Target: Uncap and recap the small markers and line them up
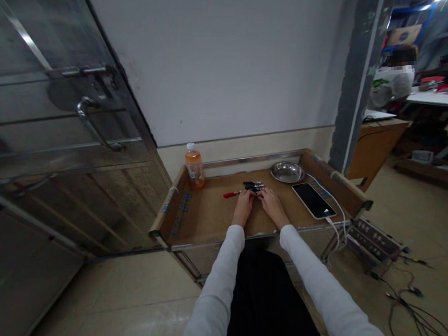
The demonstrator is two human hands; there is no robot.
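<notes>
Several dark pens (252,185) lie close together on the cardboard-covered top of a small cart (213,216). A red pen (231,194) points out to the left of them. My left hand (245,205) is at the near left side of the dark pens, its fingers curled closed and the fingertips against the group. From the near right, my right hand (270,203) meets it with its fingers bent inward. The fingertips of both hands nearly touch each other. What they pinch between them is too small and partly hidden to make out.
An orange drink bottle (195,166) stands at the back left of the cart. At the right are a round metal dish (287,172) and a phone (313,200) with a white cable (336,199). Raised cardboard edges border the sides. Loose cables (407,303) lie on the floor.
</notes>
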